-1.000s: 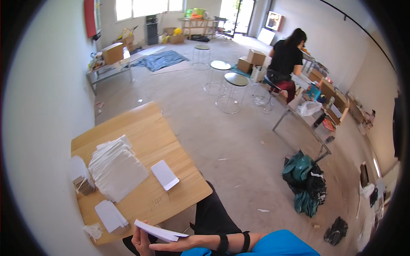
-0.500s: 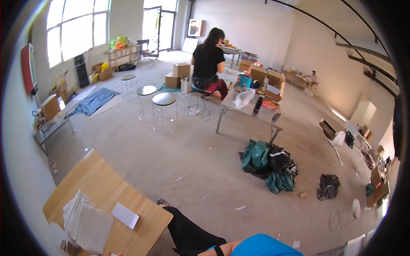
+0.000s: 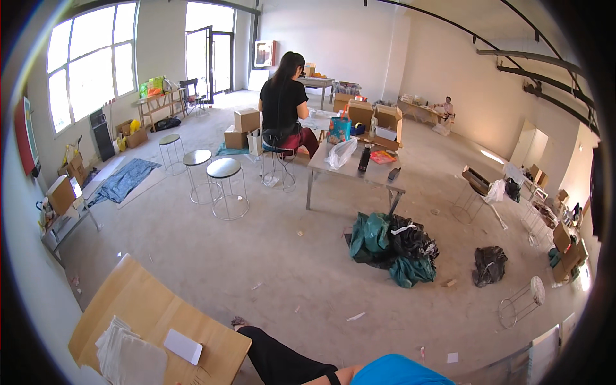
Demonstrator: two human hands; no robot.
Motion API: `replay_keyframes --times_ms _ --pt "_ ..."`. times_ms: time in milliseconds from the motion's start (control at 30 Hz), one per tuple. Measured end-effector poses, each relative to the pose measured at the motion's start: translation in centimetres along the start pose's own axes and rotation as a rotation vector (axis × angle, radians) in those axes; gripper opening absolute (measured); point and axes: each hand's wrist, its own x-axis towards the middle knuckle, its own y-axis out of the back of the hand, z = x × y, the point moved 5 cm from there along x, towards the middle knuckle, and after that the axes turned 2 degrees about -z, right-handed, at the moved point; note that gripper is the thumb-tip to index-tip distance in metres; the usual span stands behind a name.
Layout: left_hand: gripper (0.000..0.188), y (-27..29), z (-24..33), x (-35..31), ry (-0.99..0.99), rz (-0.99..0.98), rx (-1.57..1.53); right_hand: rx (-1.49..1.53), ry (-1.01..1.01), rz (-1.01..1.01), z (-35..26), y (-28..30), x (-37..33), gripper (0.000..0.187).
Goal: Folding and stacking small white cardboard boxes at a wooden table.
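Note:
Neither of my hands shows; both are beyond the lower edge of the head view. A bare arm of mine with a dark band comes out of a bright blue sleeve at the bottom. Below it stretches my leg in black cloth. The light wooden table stands at the lower left, nearest to me. On it lie a fanned pile of thin whitish sheets and a flat white rectangular thing, perhaps a phone or small box.
A person in black sits on a stool beside a table with a bag and bottle. Round stools stand to the left. Green and black plastic bags lie on the floor. Another person is far back.
The room has shifted left in the view as my head turned right. The wooden table sits lower in the picture. A bit of a hand at the lower edge is out of sight.

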Motion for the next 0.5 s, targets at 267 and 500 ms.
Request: replay_keyframes --times_ms 267,500 --pt "0.046 -2.7 0.8 1.4 0.048 0.081 0.047 0.370 -0.104 0.072 0.3 4.1 -1.5 0.065" --pt "0.041 -7.6 3.2 3.5 0.013 -0.037 0.052 0.597 -0.149 0.144 1.7 6.5 -2.7 0.064"
